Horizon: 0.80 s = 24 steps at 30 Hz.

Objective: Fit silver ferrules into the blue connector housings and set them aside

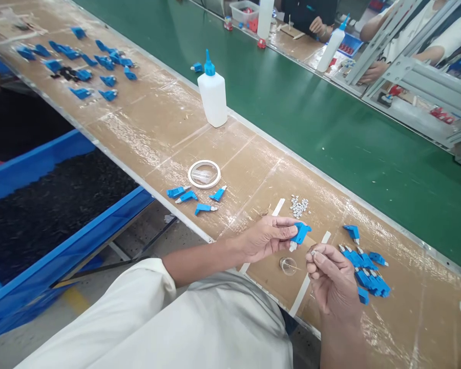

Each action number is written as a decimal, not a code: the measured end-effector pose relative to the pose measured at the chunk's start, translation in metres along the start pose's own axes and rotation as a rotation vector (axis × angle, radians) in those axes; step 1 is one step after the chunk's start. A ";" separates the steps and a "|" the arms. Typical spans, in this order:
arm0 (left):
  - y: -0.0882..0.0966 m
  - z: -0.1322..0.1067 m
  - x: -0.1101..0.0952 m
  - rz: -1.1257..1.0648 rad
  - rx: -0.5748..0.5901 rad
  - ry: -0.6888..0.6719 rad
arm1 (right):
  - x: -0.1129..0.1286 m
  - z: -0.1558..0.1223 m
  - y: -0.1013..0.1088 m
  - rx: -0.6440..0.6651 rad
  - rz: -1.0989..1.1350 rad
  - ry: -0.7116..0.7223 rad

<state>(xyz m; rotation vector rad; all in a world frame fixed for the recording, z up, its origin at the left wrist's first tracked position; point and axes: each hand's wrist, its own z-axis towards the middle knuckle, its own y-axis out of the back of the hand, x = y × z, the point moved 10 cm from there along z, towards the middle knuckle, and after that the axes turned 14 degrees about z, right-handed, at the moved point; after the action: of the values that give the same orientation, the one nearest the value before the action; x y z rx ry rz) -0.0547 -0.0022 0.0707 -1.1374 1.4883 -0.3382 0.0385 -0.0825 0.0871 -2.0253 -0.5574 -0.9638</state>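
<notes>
My left hand (267,237) pinches a small blue plastic connector (300,233) with a white tip, held just above the brown bench. Close to its right, my right hand (330,271) is closed, its fingertips pinching a tiny grey part (313,251) near the connector's tip. A pile of small grey parts (299,206) lies just beyond my left hand. A small clear cap (288,265) sits on the bench below the connector. Several blue connectors (364,266) are heaped to the right of my right hand.
Three or so blue connectors (195,197) and a white ring (204,173) lie to the left. A white bottle with a blue nozzle (212,92) stands by the green conveyor belt (330,118). More blue parts (84,61) lie far left. Other people's hands (317,24) work across the belt. A blue bin (42,205) holds dark material.
</notes>
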 end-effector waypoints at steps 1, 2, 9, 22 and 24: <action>0.000 -0.001 0.000 0.006 -0.009 -0.005 | 0.000 -0.003 0.001 -0.012 -0.017 0.028; -0.001 -0.001 0.000 0.014 -0.018 -0.010 | 0.001 -0.007 0.000 -0.022 -0.035 0.057; 0.004 -0.006 0.002 0.135 -0.095 -0.061 | 0.012 -0.028 -0.007 -0.107 -0.201 0.279; 0.006 -0.013 -0.004 0.339 -0.108 -0.150 | 0.015 -0.031 -0.012 -0.090 -0.288 0.352; 0.007 -0.014 -0.005 0.362 -0.117 -0.157 | 0.015 -0.032 -0.011 -0.099 -0.307 0.364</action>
<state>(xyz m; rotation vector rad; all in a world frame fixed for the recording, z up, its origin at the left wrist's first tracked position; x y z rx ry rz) -0.0709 0.0000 0.0721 -0.9378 1.5524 0.0869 0.0266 -0.1011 0.1164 -1.8160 -0.6383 -1.5325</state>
